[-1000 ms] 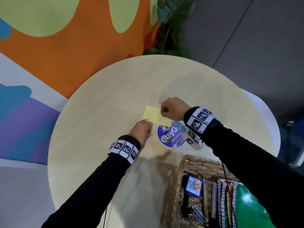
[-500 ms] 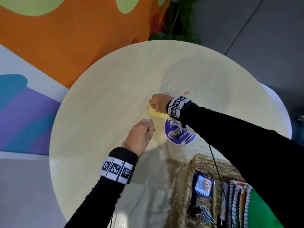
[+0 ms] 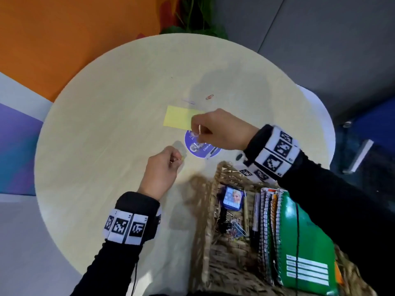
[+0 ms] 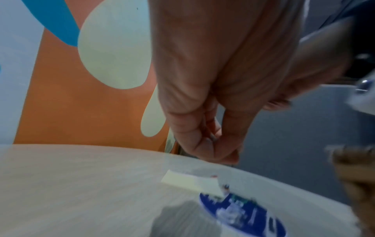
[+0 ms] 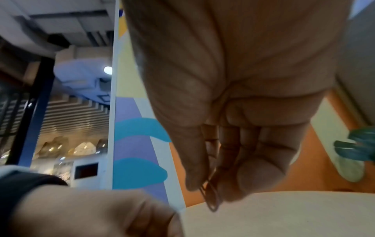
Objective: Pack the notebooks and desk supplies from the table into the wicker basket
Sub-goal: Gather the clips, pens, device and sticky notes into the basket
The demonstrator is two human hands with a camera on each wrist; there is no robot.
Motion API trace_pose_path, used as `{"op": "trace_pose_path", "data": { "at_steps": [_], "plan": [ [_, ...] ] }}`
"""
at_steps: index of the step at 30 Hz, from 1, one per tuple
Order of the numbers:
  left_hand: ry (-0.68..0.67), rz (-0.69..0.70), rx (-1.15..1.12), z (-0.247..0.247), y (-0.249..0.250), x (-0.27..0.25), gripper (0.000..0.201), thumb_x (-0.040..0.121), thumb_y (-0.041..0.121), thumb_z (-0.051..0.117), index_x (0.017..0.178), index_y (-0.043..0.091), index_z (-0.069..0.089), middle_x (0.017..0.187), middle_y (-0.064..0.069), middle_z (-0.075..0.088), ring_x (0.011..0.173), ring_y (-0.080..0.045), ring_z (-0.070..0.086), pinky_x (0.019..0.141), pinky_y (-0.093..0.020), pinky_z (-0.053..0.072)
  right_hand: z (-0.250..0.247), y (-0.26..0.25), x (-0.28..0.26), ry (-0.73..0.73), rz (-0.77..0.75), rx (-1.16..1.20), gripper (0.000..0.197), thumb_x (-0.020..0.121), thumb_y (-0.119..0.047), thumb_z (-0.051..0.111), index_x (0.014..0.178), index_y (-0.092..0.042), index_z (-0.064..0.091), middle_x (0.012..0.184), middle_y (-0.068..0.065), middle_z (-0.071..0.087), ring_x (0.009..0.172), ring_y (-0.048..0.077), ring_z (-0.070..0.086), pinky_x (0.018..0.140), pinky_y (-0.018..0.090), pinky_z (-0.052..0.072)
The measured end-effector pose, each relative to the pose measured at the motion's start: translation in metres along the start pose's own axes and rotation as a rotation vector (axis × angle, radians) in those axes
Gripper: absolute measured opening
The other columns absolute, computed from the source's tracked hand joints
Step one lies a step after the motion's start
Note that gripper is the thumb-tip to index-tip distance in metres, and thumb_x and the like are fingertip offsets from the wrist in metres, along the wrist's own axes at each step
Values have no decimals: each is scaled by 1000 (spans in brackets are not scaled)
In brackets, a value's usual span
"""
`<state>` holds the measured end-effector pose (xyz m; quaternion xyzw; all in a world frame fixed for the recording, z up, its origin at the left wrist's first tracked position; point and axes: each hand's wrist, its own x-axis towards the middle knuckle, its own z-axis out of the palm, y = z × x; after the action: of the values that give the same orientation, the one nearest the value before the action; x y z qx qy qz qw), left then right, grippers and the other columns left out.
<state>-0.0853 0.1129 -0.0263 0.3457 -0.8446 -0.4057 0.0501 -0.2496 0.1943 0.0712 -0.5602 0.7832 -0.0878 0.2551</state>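
Head view: my right hand (image 3: pixel 215 130) pinches a paper clip (image 3: pixel 199 133) above the table's middle; the wicker basket (image 3: pixel 222 169) sits nearer me at the table's near edge. Left wrist view: my left hand (image 4: pixel 213 96) is curled, contents unclear. Right wrist view: the clip hangs lengthwise downward from my fingertips (image 5: pixel 194 181)

Right hand (image 3: pixel 215 130) came back off the yellow sticky note (image 3: pixel 178 119) toward the wicker basket (image 3: pixel 222 169), now pinching a wire paper clip (image 5: pixel 211 198) over the purple round sticker (image 3: pixel 202 148). Note is uncovered again. Left hand (image 3: pixel 161 174) pulled nearer, fingers curled on something small, probably another clip.
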Motion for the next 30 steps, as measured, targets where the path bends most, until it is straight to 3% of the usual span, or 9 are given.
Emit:
{"op": "trace_pose_path", "data": {
  "at_steps": [2, 6, 9, 15, 18, 21, 23, 26, 30],
  "plan": [
    [15, 76, -34, -6, 18, -12, 8, 85, 4, 62, 87, 12, 62, 71, 11, 59, 61, -2, 55, 62, 3, 37, 11, 2, -53, 12, 56, 21, 6, 86, -20, 61, 81, -17, 57, 61, -11, 50, 66, 17, 47, 65, 27, 35],
    [-41, 182, -20, -9, 53, -41, 11, 84, 8, 63, 84, 18, 67, 71, 11, 61, 68, -14, 63, 65, 4, 37, 56, 13, -121, -168, 262, -25, 15, 86, -23, 62, 89, -10, 69, 89, 5, 71, 74, 18, 56, 64, 27, 40],
    [-106, 249, 8, -7, 75, -65, 14, 86, 9, 61, 90, 16, 73, 83, 7, 71, 76, -8, 63, 69, 4, 37, 96, 22, -137, -291, 398, -60, 21, 84, -22, 63, 90, -3, 70, 93, 17, 71, 82, 29, 65, 64, 28, 43],
    [-351, 354, 242, 10, 99, -107, 28, 87, 8, 54, 104, 19, 74, 107, 0, 73, 98, -18, 65, 86, -26, 47, 135, 26, -127, -330, 485, -113, 28, 87, -19, 59, 108, -1, 62, 109, 16, 67, 98, 33, 65, 72, 32, 48],
    [-463, 397, 404, 25, 104, -116, 37, 86, 4, 47, 108, 20, 73, 111, -2, 72, 105, -21, 63, 90, -27, 45, 140, 27, -122, -309, 465, -115, 29, 81, -18, 65, 107, -4, 63, 107, 13, 68, 96, 31, 66, 78, 37, 54],
    [-570, 391, 515, 39, 113, -119, 30, 85, -1, 45, 97, 7, 71, 99, -10, 71, 102, -29, 63, 84, -34, 47, 130, 25, -125, -303, 482, -97, 35, 70, -24, 76, 98, -5, 66, 98, 13, 71, 92, 30, 68, 73, 34, 53],
    [-621, 385, 601, 48, 121, -119, 24, 86, -3, 44, 96, 0, 66, 97, -17, 67, 100, -34, 62, 82, -38, 48, 112, 24, -133, -249, 539, -51, 36, 70, -28, 79, 92, -1, 69, 86, 14, 67, 92, 28, 68, 72, 33, 51],
    [-720, 386, 723, 62, 132, -116, 33, 90, -3, 44, 116, 0, 63, 116, -16, 66, 98, -30, 64, 87, -38, 52, 84, 29, -161, -49, 631, 49, 35, 76, -34, 76, 67, -2, 66, 64, 6, 60, 79, 26, 67, 71, 32, 52],
    [-889, 495, 1025, 85, 148, -122, 33, 97, 3, 43, 127, -6, 54, 120, -19, 60, 109, -26, 60, 99, -33, 47, 69, 36, -203, 180, 677, 244, 30, 81, -24, 71, 70, 4, 73, 70, 18, 74, 71, 28, 73, 75, 43, 60]
  ]
}}
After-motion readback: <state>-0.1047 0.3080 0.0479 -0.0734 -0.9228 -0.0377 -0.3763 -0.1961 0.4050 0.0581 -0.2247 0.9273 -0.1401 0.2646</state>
